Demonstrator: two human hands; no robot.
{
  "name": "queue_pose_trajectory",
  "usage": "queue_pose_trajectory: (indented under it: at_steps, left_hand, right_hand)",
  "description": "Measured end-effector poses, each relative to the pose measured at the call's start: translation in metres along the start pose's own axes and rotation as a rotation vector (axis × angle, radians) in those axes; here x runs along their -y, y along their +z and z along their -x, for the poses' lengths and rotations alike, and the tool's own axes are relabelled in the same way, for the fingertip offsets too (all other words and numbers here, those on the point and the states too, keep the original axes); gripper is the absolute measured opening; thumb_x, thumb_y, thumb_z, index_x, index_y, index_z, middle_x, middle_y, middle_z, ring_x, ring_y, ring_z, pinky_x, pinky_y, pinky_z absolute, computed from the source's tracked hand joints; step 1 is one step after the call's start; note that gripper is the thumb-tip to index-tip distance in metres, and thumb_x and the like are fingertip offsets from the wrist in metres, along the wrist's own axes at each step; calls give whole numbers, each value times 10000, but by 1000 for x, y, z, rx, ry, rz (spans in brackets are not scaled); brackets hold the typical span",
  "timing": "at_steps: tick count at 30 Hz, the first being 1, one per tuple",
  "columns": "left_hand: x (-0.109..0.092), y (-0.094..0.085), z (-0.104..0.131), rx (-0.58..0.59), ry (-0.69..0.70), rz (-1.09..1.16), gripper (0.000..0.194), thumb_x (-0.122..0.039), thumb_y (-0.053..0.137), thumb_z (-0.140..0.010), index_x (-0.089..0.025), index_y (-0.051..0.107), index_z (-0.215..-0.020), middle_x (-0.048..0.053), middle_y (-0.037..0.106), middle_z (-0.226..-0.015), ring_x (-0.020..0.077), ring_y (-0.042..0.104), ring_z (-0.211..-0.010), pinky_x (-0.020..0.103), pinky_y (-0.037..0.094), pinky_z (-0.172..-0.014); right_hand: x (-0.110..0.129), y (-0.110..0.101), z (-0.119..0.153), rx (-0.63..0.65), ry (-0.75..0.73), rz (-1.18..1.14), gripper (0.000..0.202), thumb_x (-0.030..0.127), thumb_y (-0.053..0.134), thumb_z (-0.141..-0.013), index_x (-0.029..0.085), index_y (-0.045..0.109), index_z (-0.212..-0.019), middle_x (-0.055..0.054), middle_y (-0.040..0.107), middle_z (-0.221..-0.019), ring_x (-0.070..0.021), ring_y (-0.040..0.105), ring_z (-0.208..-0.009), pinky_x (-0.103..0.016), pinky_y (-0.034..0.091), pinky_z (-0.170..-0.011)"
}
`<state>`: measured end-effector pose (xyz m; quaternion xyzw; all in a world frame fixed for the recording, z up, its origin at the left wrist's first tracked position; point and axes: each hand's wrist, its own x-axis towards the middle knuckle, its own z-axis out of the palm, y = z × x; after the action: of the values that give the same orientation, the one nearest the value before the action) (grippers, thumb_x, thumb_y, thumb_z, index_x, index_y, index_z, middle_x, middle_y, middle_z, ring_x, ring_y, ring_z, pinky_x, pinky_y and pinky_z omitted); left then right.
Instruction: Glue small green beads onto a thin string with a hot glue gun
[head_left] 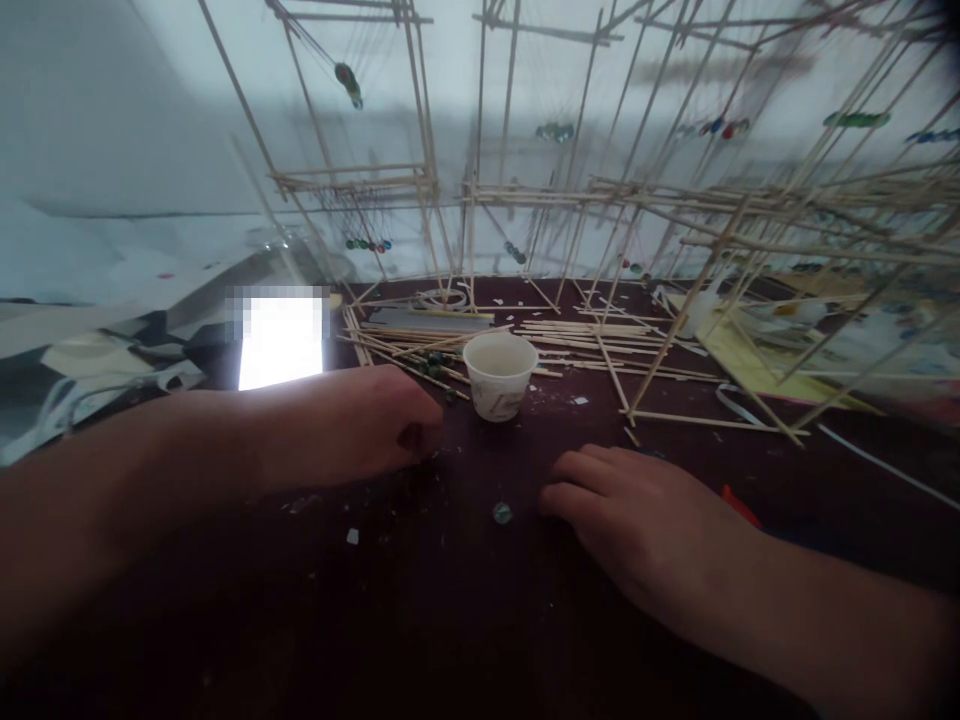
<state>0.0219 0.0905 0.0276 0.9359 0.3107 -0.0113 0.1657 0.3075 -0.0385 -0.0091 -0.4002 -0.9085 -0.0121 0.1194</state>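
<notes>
My left hand [386, 415] is just left of the white paper cup [501, 375], low over the dark table. Its fingers are curled inward, and whatever they hold, if anything, is hidden from me. Right beyond the knuckles lie several dark glass marbles [433, 362]. One clear greenish marble [502, 513] sits by itself between my two hands. My right hand [619, 500] rests palm down on the table to the right of that marble, not touching it. Its fingers lie loosely on the surface, with nothing visible in them.
Thin bamboo sticks [607, 340] lie behind the cup. Tall stick frames [431, 190] with hanging marbles stand along the back. A bright screen [281, 345] glows beyond my left forearm. A red object [740, 505] shows behind my right wrist; a yellow sheet [742, 350] lies right.
</notes>
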Motion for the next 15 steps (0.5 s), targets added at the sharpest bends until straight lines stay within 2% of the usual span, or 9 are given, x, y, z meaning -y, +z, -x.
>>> queue_pose_trajectory:
  at_steps: [3, 9, 15]
  left_hand:
    - [-1, 2, -4, 55, -3, 20, 162, -112, 628, -815, -221, 741, -775, -53, 723, -714, 119, 638, -640, 231, 452, -615]
    - [-13, 2, -6, 39, 7, 22, 210, -65, 602, -813, -218, 744, -786, -46, 727, -730, 128, 635, -665, 241, 450, -650]
    - [-17, 4, -6, 69, 47, 36, 271, -22, 602, -824, -223, 784, -832, -55, 747, -743, 116, 658, -667, 220, 461, -665]
  right_hand:
    - [0, -1, -1, -1, -3, -16, 254, -9, 673, -894, 161, 817, -1014, -48, 787, -941, -251, 708, -805, -377, 526, -679]
    - [1, -2, -1, 33, 15, 2, 285, -20, 639, -906, 169, 819, -1019, -51, 794, -954, -257, 714, -830, -382, 529, -698]
    - [1, -2, -2, 27, 8, 4, 271, -14, 653, -901, 171, 818, -1010, -50, 797, -966, -251, 710, -829, -377, 527, -701]
